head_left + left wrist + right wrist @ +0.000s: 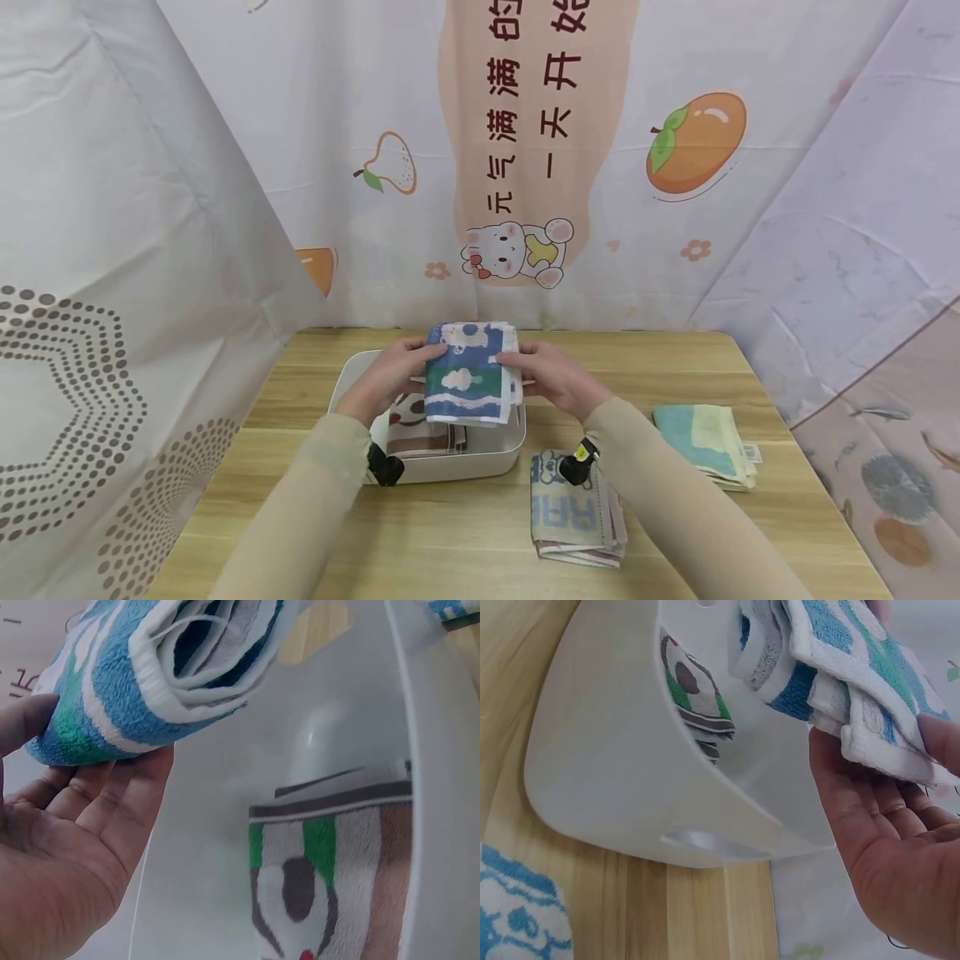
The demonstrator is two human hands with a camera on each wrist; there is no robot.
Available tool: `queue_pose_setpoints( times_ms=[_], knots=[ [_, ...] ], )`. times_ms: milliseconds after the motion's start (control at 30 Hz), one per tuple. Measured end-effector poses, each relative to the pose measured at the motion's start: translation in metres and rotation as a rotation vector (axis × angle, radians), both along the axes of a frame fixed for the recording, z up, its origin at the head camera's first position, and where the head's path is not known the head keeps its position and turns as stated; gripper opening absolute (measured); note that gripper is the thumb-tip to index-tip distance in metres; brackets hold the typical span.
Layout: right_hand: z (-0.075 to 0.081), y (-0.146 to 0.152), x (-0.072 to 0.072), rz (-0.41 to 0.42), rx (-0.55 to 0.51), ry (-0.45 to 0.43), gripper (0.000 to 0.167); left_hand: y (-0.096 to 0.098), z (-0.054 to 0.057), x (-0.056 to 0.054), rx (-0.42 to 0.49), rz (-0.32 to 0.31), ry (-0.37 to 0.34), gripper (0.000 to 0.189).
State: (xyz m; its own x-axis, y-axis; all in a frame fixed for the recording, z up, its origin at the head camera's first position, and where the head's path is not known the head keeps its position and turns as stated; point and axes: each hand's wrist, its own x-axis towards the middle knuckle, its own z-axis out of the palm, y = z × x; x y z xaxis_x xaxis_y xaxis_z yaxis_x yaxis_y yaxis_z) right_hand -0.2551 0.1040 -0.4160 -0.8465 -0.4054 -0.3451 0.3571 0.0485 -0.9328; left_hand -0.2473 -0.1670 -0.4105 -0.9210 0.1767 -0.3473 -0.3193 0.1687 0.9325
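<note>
A folded blue towel (468, 379) with green and white patterns is held up over a white bin (491, 464). On its left side my left hand (393, 375) pinches it, thumb on top and fingers beneath, as the left wrist view also shows. My right hand (555, 375) grips the opposite edge the same way; in the right wrist view the towel's folded layers (855, 705) show above the fingers. Inside the bin lies a folded brown, white and green striped towel (330, 877), partly hidden by the blue one in the head view.
Right of the bin, a folded beige and blue towel stack (573, 517) lies on the wooden table (442, 542), partly under my right wrist. Farther right is a folded teal and yellow towel (701, 442) with a tag. A printed curtain (405, 250) hangs behind the table.
</note>
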Motion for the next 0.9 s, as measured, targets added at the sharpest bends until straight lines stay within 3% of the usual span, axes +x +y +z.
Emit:
queue_pose_setpoints(
  times_ms=[500,900],
  knots=[
    [0.004,-0.038,-0.018,0.034,0.107,-0.014,0.047,-0.04,-0.003,-0.012,-0.014,-0.029,-0.061,0.065],
    [-0.009,-0.06,-0.026,0.069,0.152,0.018,0.043,-0.06,-0.013,-0.02,-0.084,0.024,-0.094,0.063]
  ],
)
